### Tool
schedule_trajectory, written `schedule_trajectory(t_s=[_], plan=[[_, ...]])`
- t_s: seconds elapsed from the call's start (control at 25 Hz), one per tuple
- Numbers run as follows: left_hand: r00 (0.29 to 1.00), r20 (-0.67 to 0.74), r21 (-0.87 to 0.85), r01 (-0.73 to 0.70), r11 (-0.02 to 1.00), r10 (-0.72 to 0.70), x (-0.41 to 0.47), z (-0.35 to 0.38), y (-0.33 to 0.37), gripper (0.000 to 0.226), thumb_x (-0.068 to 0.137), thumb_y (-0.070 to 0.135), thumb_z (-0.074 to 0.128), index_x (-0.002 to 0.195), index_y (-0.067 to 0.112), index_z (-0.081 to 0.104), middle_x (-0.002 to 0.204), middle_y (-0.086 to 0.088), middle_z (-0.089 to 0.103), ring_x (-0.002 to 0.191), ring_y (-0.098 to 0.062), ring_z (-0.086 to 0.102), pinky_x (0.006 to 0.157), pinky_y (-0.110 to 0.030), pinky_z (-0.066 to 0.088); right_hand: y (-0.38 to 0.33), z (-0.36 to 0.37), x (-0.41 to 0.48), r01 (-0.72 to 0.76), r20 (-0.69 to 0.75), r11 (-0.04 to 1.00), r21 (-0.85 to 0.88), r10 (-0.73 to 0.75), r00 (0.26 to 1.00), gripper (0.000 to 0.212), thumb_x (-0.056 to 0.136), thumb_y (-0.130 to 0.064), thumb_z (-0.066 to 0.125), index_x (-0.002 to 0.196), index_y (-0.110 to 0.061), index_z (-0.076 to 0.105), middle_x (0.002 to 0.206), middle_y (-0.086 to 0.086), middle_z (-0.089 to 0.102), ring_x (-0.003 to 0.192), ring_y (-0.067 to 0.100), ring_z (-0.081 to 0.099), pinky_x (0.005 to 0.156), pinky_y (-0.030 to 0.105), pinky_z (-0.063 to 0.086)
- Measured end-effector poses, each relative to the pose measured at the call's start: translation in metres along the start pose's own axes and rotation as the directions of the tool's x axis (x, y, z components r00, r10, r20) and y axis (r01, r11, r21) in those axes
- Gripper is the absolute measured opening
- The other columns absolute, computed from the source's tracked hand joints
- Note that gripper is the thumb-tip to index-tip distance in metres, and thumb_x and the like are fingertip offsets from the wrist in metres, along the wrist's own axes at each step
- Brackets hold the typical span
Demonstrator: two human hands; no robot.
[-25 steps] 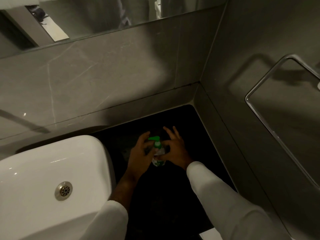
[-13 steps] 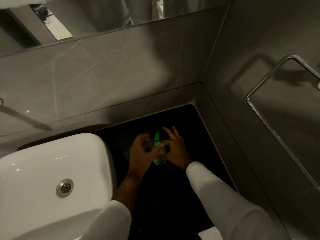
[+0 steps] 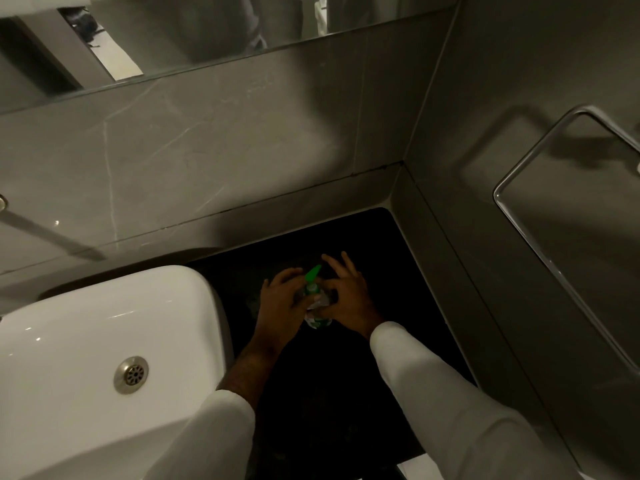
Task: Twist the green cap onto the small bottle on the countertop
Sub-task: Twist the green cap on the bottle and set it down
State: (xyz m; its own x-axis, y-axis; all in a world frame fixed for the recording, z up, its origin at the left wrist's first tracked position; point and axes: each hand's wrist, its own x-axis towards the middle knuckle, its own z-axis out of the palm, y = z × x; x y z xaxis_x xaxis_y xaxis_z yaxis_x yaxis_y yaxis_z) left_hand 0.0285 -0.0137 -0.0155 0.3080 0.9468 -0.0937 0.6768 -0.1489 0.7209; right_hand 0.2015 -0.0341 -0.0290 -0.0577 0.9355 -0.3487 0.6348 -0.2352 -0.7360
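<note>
Here, one container under work: a small bottle (image 3: 318,318) standing on the black counter (image 3: 346,393), just right of the white sink (image 3: 86,341). Contents cannot be read; the body looks clear with a pale label and some green print low down, mostly hidden by fingers. Sink bowl holds nothing visible but its metal drain (image 3: 131,374).

Surface: dark, matte, dim light. It fills the corner where two grey marbled walls (image 3: 207,150) meet. Mirror (image 3: 173,29) runs along the top of the back wall. A chrome rail (image 3: 540,244) is mounted on the right wall, well apart from the bottle.

Cap (image 3: 311,277): bright green, with a long pointed tab angled up and away toward the back wall. It sits at the bottle's top, between the two hands. Seated or loose: cannot tell.

Left hand (image 3: 278,306): fingers curled in around the top of the bottle and the cap's base from the sink side, thumb touching it. Right hand (image 3: 346,296): thumb and forefinger pinched on the bottle's neck area, the other fingers spread and raised off it. Both sleeves (image 3: 450,410) white; left one pushed up the forearm.
</note>
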Motion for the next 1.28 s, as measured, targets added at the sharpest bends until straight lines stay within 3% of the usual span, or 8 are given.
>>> schedule_trajectory(t_s=[0.12, 0.28, 0.48, 0.6, 0.72, 0.84, 1.0, 1.28], plan=[[0.997, -0.004, -0.090, -0.076, 0.993, 0.076, -0.001, 0.001, -0.002, 0.025, 0.079, 0.023, 0.081, 0.104, 0.021, 0.078, 0.120, -0.004, 0.070, 0.118, -0.018, 0.061, 0.105, -0.064, 0.039, 0.003, -0.002, -0.001, 0.021, 0.009, 1.000, 0.012, -0.021, 1.000, 0.050, 0.071, -0.037, 0.090, 0.119, -0.029, 0.077, 0.174, -0.010, 0.019, 0.164, 0.032, -0.001, 0.129, 0.061, 0.015], [0.989, 0.020, -0.138, -0.141, 0.980, 0.145, 0.002, -0.002, -0.009, 0.038, 0.078, 0.046, 0.072, 0.113, 0.034, 0.068, 0.113, 0.006, 0.068, 0.112, 0.016, 0.050, 0.099, -0.055, 0.050, 0.006, -0.006, -0.001, 0.018, 0.063, 0.998, 0.065, -0.022, 0.998, 0.050, 0.070, -0.034, 0.091, 0.117, -0.027, 0.078, 0.172, -0.013, 0.023, 0.164, 0.029, -0.003, 0.129, 0.061, 0.015], [0.973, 0.201, -0.105, -0.098, 0.990, 0.118, 0.009, -0.026, 0.000, 0.050, 0.069, 0.052, 0.081, 0.115, 0.057, 0.062, 0.113, 0.048, 0.060, 0.116, 0.010, 0.056, 0.101, -0.030, 0.053, 0.002, -0.010, -0.003, 0.002, 0.092, 0.999, 0.037, -0.006, 0.996, 0.051, 0.070, -0.037, 0.091, 0.118, -0.027, 0.078, 0.172, -0.012, 0.023, 0.164, 0.029, -0.002, 0.130, 0.061, 0.013], [0.991, 0.098, -0.065, -0.081, 0.995, 0.087, 0.015, -0.044, 0.015, 0.043, 0.068, 0.068, 0.077, 0.102, 0.042, 0.072, 0.097, 0.025, 0.075, 0.093, 0.007, 0.068, 0.083, -0.010, 0.051, -0.004, -0.011, -0.004, -0.014, 0.084, 0.999, 0.041, 0.011, 0.996, 0.051, 0.070, -0.035, 0.092, 0.118, -0.023, 0.078, 0.172, -0.010, 0.024, 0.164, 0.029, -0.002, 0.130, 0.059, 0.015], [0.980, 0.089, 0.365, -0.196, 0.910, 0.175, 0.025, -0.054, 0.038, 0.036, 0.079, 0.059, 0.064, 0.097, 0.030, 0.076, 0.084, 0.006, 0.077, 0.085, -0.014, 0.069, 0.072, -0.027, 0.055, -0.012, -0.011, -0.005, -0.053, 0.061, 0.997, 0.058, 0.049, 0.997, 0.051, 0.070, -0.030, 0.093, 0.117, -0.015, 0.079, 0.173, -0.008, 0.024, 0.164, 0.028, -0.002, 0.130, 0.056, 0.017], [0.977, 0.211, 0.638, -0.145, 0.757, 0.009, 0.034, -0.059, 0.064, 0.031, 0.088, 0.053, 0.060, 0.104, 0.030, 0.074, 0.098, -0.002, 0.074, 0.099, -0.025, 0.064, 0.078, -0.036, 0.050, -0.019, -0.011, -0.007, -0.073, 0.067, 0.997, 0.039, 0.070, 0.995, 0.050, 0.071, -0.029, 0.092, 0.116, -0.011, 0.078, 0.173, -0.007, 0.022, 0.164, 0.028, -0.004, 0.131, 0.056, 0.015], [0.896, 0.442, 0.637, -0.338, 0.693, 0.030, 0.040, -0.069, 0.073, 0.024, 0.095, 0.038, 0.058, 0.116, 0.040, 0.068, 0.120, 0.001, 0.064, 0.131, -0.023, 0.043, 0.116, -0.060, 0.021, -0.021, -0.013, -0.006, -0.053, 0.081, 0.998, 0.027, 0.051, 0.995, 0.047, 0.073, -0.029, 0.091, 0.114, -0.011, 0.079, 0.173, -0.007, 0.023, 0.164, 0.029, -0.003, 0.130, 0.058, 0.013], [0.782, 0.579, 0.596, -0.599, 0.535, 0.230, 0.041, -0.084, 0.066, 0.030, 0.091, 0.030, 0.060, 0.112, 0.050, 0.068, 0.122, 0.021, 0.066, 0.129, -0.011, 0.045, 0.115, -0.051, 0.021, -0.011, -0.007, -0.004, -0.010, 0.060, 1.000, -0.023, 0.011, 0.998, 0.046, 0.069, -0.034, 0.092, 0.110, -0.021, 0.079, 0.171, -0.007, 0.028, 0.164, 0.030, 0.000, 0.128, 0.062, 0.012]])
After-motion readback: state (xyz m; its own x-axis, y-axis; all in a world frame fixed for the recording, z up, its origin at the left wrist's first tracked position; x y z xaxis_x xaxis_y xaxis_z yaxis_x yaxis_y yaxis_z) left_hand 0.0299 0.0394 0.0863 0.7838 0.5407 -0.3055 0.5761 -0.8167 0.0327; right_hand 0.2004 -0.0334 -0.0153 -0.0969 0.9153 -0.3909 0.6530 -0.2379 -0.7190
